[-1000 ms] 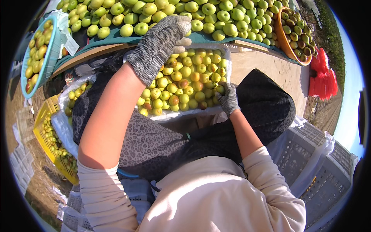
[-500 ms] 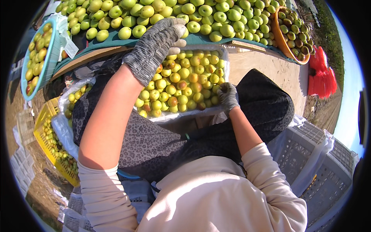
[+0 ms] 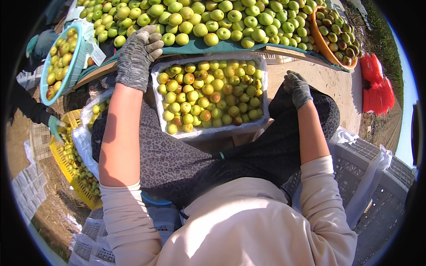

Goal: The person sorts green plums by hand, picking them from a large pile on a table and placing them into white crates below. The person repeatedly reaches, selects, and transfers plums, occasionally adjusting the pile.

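In front of my lap stands a box lined with white plastic (image 3: 265,106), full of yellow-green jujubes (image 3: 208,95), several with brown-red patches. My left hand (image 3: 140,55), in a grey knit glove, is beyond the box's far left corner, at the table edge next to the heaped green jujubes (image 3: 195,17). Its fingers are curled; whatever they may hold is hidden. My right hand (image 3: 297,88), gloved the same way, hovers over my right knee, apart from the box. Its fingers are bent together, and I cannot make out anything in them.
An orange basket (image 3: 316,35) of browner fruit stands far right, a blue basket (image 3: 79,48) far left. A co-worker's green-gloved hand (image 3: 55,126) reaches into a yellow crate (image 3: 84,199) at left. Grey crates (image 3: 377,195) flank my right; red mesh bags (image 3: 377,88) lie beyond.
My left hand has moved left, from above the box to the table edge. My right hand has left the box's right rim, going right. A co-worker's arm has appeared at the left.
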Available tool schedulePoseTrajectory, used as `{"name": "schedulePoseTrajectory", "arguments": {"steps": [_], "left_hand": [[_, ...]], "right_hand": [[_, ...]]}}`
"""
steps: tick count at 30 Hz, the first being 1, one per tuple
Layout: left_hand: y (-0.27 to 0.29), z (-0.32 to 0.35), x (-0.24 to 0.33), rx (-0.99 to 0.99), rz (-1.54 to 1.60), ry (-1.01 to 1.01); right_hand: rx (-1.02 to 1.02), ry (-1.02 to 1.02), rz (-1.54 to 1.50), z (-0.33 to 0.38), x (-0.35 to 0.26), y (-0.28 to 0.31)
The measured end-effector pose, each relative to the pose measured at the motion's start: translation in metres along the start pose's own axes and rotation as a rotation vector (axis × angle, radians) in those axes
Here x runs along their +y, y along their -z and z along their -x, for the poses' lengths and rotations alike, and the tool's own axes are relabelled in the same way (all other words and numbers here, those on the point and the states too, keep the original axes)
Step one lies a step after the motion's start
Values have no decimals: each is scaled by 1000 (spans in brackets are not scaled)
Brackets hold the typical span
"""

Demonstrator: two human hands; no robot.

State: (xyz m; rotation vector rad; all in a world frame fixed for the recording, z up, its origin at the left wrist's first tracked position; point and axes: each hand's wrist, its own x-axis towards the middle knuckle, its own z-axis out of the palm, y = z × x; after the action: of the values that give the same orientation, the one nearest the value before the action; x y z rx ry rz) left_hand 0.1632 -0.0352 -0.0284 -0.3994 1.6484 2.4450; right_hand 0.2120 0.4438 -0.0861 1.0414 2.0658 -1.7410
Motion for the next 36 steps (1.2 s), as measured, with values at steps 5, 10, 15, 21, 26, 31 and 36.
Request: {"name": "schedulePoseTrajectory", "arguments": {"steps": [5,10,15,21,26,31,36], "left_hand": [[35,45,-20,272,471,43],[9,67,-57,650,419,18],[-6,88,-57,528,539,70],[15,103,-45,446,524,34],[12,97,-54,353,640,38],[1,91,-63,291,579,-27],[-41,77,-91,372,-155,-128]], "right_hand": [[-97,6,126,-17,37,-14],[-129,-44,145,-4,63,-23],[-163,409,591,44,56,-70],[-276,662,854,72,29,-188],[-183,511,899,71,22,-244],[-148,586,802,56,38,-249],[-15,564,485,39,61,-223]]}}
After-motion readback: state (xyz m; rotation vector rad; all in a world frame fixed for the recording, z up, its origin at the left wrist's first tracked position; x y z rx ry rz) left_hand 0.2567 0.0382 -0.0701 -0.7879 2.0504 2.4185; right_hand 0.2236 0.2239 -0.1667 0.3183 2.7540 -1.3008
